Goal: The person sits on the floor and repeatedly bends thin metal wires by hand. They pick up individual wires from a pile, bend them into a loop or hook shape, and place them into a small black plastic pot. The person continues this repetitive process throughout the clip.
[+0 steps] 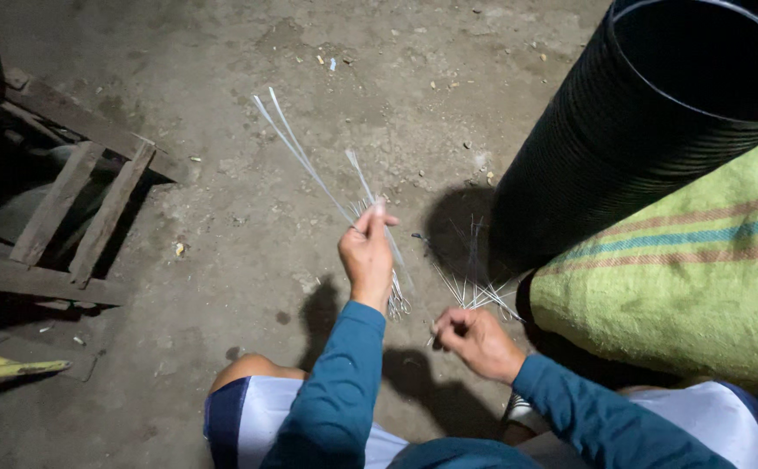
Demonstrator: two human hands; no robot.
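Head view. The left hand (366, 254) is raised over the concrete floor (248, 156), its fingers clenched around a bundle of thin metal wires (327, 187); the long ends of the wires fan out far and to the left, and the looped ends hang below the fist. The right hand (474, 340) is held nearer and to the right, its fingers pinched on a second, splayed bunch of wire ties (474, 291). Both forearms are covered by teal sleeves (335, 391). A black ribbed pipe (622, 139) is seen at far right, resting against a green striped sack (691, 278). A wooden frame (75, 217) lies at left.
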